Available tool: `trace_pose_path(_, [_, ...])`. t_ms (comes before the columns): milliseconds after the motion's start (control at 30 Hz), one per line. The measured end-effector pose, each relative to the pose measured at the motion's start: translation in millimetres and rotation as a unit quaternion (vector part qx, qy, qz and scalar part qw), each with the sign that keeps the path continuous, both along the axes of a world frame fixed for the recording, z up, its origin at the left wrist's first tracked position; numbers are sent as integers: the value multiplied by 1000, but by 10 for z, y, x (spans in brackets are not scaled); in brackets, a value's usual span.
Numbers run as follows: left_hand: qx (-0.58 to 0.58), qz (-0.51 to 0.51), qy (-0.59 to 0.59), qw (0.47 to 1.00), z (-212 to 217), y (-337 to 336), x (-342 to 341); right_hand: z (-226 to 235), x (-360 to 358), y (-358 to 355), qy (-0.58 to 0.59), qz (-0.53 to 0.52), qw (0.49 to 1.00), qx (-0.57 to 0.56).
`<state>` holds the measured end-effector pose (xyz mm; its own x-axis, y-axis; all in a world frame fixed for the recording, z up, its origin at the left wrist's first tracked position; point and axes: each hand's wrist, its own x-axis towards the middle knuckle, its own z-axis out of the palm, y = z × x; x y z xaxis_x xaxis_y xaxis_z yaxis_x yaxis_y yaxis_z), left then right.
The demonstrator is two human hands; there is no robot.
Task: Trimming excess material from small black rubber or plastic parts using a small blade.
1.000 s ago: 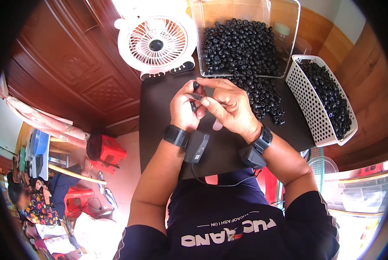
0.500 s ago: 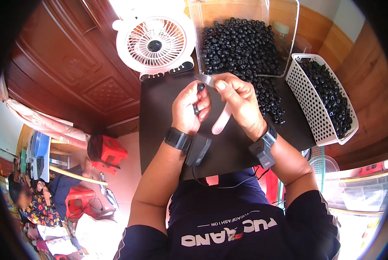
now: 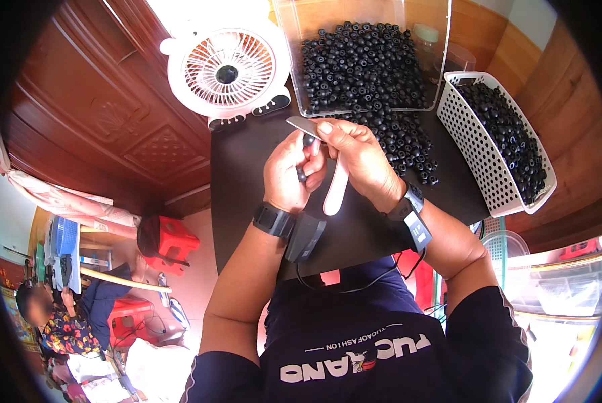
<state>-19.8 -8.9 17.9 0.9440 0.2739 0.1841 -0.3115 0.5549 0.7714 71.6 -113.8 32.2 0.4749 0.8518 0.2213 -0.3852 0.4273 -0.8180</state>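
My left hand point(image 3: 284, 173) is closed, with a small round black piece point(image 3: 308, 140) pinched at its fingertips. A second black piece point(image 3: 302, 175) shows lower down, between the curled fingers. My right hand point(image 3: 368, 162) grips a small knife point(image 3: 336, 188) with a pale pink handle that points down toward me. The knife's short silver blade lies across the top of the pinched piece, and the right thumb presses by the blade. Both hands are over the dark table point(image 3: 247, 201). Just beyond them lies a spread of loose black pieces point(image 3: 398, 138).
A clear plastic bin point(image 3: 442, 60) tipped toward me spills black pieces onto the table. A white perforated basket point(image 3: 472, 144) of black pieces stands at the right. A white fan point(image 3: 227, 74) is at the back left. Another person point(image 3: 72, 322) sits far left, near red stools point(image 3: 170, 242).
The knife has turned in my right hand: its blade now lies across the black piece and its handle hangs more upright. My hands have come closer together. The whole view has shifted slightly.
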Motion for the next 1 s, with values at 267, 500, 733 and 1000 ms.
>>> trace_pose_path(267, [5, 26, 10, 1000, -31, -26, 18, -38, 37, -2, -35, 9, 999, -12])
trace_pose_path(500, [-50, 19, 5, 999, -47, -122, 64, -62, 22, -3, 25, 11, 999, -47])
trace_pose_path(733, [-23, 20, 1, 1000, -26, -104, 30, -14, 33, -12, 30, 23, 999, -38])
trace_pose_path(1000, [-25, 12, 2, 1000, -24, -101, 33, -67, 55, -1, 15, 39, 999, -27])
